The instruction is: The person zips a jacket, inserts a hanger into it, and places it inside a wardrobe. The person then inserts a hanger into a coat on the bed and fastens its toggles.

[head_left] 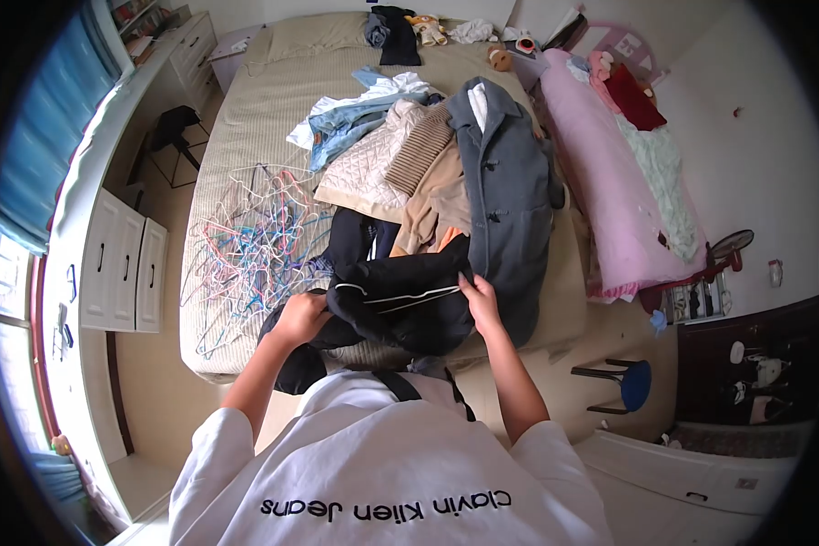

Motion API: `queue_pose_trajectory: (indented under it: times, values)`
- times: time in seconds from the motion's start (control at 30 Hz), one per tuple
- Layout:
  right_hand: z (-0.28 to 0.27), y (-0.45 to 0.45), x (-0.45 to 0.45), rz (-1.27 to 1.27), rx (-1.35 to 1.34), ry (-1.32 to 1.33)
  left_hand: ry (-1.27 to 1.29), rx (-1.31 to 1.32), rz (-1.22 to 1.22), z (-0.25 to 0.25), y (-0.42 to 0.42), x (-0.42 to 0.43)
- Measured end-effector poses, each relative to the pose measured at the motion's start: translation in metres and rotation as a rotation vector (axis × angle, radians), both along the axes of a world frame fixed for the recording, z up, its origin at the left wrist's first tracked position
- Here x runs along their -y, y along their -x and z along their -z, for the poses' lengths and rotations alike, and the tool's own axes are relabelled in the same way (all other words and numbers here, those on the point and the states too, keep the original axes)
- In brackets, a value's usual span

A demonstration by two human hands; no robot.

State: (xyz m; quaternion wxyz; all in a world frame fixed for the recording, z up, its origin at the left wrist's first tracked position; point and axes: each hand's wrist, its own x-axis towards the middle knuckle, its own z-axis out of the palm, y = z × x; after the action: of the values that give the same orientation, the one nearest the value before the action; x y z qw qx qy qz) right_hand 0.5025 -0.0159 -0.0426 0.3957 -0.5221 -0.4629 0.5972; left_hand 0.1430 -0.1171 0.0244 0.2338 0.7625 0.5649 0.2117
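A black garment [400, 318] is held in front of me at the near edge of the bed. A thin white hanger [414, 298] lies across it, with its hook toward the left. My left hand [305, 318] is closed on the garment's left side. At the other side, my right hand [480, 298] pinches the garment near the right end of the hanger; its fingertips are partly hidden. Just right of that hand lies a dark grey coat [505, 205]. To the left spreads a tangled pile of coloured hangers [255, 241].
The bed [246, 118] also carries a cream quilted garment [369, 173], a ribbed brown garment [419, 146] and blue denim clothing [350, 123]. A narrower pink bed [601, 191] adjoins on the right. A blue-seated stool [635, 385] stands on the floor at right.
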Motion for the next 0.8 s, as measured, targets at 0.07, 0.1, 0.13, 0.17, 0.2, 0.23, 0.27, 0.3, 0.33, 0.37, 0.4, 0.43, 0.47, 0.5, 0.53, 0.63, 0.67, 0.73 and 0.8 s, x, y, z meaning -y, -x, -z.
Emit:
queue_pose_trajectory:
  times: [0.07, 0.1, 0.13, 0.17, 0.2, 0.23, 0.27, 0.3, 0.33, 0.37, 0.4, 0.43, 0.47, 0.5, 0.53, 0.63, 0.67, 0.73, 0.8]
  values:
    - [-0.009, -0.002, -0.001, 0.095, -0.062, -0.064, -0.011, -0.022, -0.026, 0.005, 0.003, -0.001]
    - [-0.009, -0.007, -0.004, 0.126, -0.067, -0.090, -0.015, -0.037, -0.044, 0.006, 0.005, -0.003]
    - [-0.013, -0.010, -0.004, 0.129, -0.017, -0.115, -0.019, -0.053, -0.061, 0.007, 0.006, -0.005]
    - [-0.020, -0.012, -0.003, 0.132, 0.034, -0.141, -0.024, -0.068, -0.078, 0.008, 0.007, -0.008]
    - [-0.020, -0.013, -0.003, 0.145, 0.043, -0.153, -0.003, -0.105, -0.071, 0.010, 0.007, -0.010]
    - [-0.022, -0.013, -0.004, 0.157, 0.051, -0.165, -0.013, -0.122, -0.073, 0.011, 0.005, -0.011]
    - [-0.027, -0.012, -0.004, 0.171, 0.059, -0.176, -0.023, -0.140, -0.074, 0.011, 0.003, -0.013]
    - [-0.032, -0.012, -0.002, 0.184, 0.051, -0.183, -0.033, -0.157, -0.076, 0.011, 0.000, -0.014]
    - [-0.038, -0.012, -0.001, 0.197, 0.040, -0.190, -0.038, -0.195, -0.068, 0.011, -0.002, -0.016]
    - [-0.049, -0.009, 0.001, 0.208, 0.029, -0.198, -0.044, -0.235, -0.061, 0.013, -0.003, -0.018]
    - [-0.059, -0.006, 0.002, 0.227, 0.024, -0.194, -0.050, -0.276, -0.055, 0.014, -0.003, -0.019]
    - [-0.068, -0.001, 0.004, 0.246, 0.019, -0.190, -0.052, -0.293, -0.067, 0.018, -0.003, -0.020]
    - [-0.074, 0.002, 0.005, 0.264, 0.014, -0.186, -0.055, -0.310, -0.079, 0.020, -0.004, -0.021]
    - [-0.076, 0.007, 0.005, 0.248, 0.010, -0.204, -0.058, -0.327, -0.090, 0.022, -0.004, -0.022]
    - [-0.077, 0.011, 0.006, 0.232, 0.008, -0.223, -0.042, -0.346, -0.122, 0.024, -0.005, -0.023]
    - [-0.083, 0.023, 0.012, 0.159, -0.016, -0.215, 0.004, -0.404, -0.169, 0.018, -0.020, -0.022]
    - [-0.088, 0.031, 0.015, 0.115, 0.005, -0.212, 0.023, -0.437, -0.158, 0.017, -0.027, -0.022]
    - [-0.090, 0.049, 0.022, 0.009, 0.032, -0.235, 0.111, -0.488, -0.106, 0.012, -0.047, -0.021]
    - [-0.093, 0.070, 0.032, -0.110, 0.015, -0.246, 0.085, -0.484, -0.031, 0.012, -0.067, -0.017]
